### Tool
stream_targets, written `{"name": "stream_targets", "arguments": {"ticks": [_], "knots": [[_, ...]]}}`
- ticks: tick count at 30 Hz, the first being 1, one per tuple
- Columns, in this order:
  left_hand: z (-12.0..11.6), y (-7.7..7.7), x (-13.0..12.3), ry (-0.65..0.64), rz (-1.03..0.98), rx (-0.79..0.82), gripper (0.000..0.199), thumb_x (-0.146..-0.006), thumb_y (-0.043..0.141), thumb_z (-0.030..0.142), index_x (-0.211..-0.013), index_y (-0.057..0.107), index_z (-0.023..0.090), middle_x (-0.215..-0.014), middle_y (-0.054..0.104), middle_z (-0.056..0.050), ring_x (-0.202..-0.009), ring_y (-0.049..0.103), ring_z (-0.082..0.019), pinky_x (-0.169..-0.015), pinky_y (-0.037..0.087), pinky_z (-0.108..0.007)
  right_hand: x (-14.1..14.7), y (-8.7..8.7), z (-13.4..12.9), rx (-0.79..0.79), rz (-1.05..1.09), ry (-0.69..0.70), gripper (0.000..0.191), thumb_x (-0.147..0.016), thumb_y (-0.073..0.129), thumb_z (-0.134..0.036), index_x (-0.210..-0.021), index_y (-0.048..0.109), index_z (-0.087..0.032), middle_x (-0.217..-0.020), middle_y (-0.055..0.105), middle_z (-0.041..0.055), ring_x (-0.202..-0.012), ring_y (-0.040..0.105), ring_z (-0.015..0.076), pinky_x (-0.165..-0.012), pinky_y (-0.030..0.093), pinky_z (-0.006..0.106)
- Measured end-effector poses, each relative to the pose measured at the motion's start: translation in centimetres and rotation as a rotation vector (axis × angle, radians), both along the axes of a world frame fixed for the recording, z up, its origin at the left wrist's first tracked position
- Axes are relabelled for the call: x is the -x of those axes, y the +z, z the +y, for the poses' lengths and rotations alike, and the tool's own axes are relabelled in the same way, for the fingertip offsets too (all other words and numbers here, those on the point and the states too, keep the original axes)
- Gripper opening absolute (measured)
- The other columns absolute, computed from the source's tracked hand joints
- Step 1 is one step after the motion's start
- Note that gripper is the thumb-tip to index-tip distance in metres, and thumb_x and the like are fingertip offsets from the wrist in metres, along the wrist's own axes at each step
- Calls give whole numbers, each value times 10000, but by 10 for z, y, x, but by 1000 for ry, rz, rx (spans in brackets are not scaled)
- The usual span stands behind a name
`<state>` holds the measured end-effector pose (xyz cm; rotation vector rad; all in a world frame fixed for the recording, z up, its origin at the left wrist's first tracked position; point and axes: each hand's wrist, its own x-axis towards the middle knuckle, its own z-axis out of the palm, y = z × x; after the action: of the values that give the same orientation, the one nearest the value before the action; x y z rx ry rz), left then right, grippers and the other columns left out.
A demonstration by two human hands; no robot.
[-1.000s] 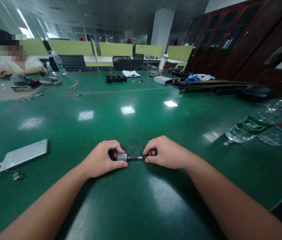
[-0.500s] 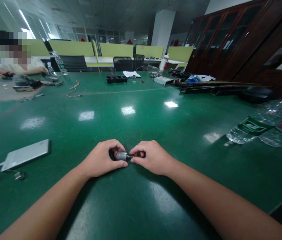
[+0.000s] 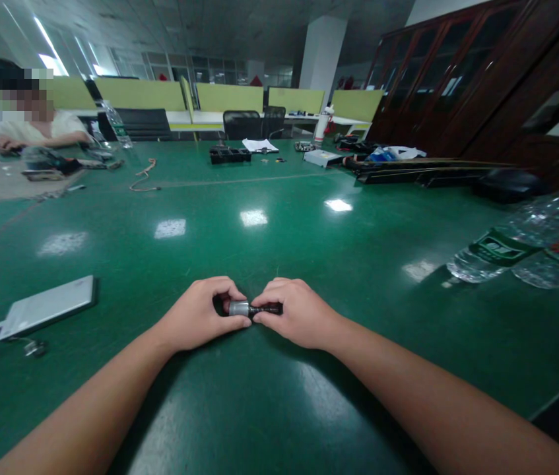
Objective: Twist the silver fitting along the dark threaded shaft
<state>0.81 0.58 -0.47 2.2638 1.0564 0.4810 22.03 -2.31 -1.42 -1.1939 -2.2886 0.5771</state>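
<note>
Silver metal cylinder [image 3: 238, 308] just above or on green table [image 3: 210, 244], near edge side, between the two hands; can't tell if it touches the surface. Left hand [image 3: 206, 315] grips the cylinder, thumb at the front, fingers curled over it. Dark thin shaft [image 3: 264, 309] extends from the cylinder's right end; right hand [image 3: 293, 313] pinches it between thumb and fingers, fingertips close to the cylinder. Pale flat box [image 3: 49, 307] with a cable lies left of the left hand, small metal piece [image 3: 35, 348] just beside it. Two clear bottles with green labels, nearer one [image 3: 494, 251], on the right side. Farther back: bent cord [image 3: 144, 177], black tray [image 3: 230, 155], white paper [image 3: 259, 146], long dark strips [image 3: 408, 173]. Person in a light top [image 3: 36, 132] at far left, forearms at the table.
</note>
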Motion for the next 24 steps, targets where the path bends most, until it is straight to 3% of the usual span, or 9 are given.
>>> {"name": "stream_targets", "arguments": {"ticks": [24], "knots": [[0, 0, 0, -11, -16, -6, 214, -747, 754, 360, -826, 672, 179, -780, 652, -6, -724, 598, -162, -674, 440, -261, -9, 8, 0, 22, -74, 0, 150, -784, 704, -186, -920, 767, -176, -812, 712, 44, -787, 614, 163, -732, 436, 269]]}}
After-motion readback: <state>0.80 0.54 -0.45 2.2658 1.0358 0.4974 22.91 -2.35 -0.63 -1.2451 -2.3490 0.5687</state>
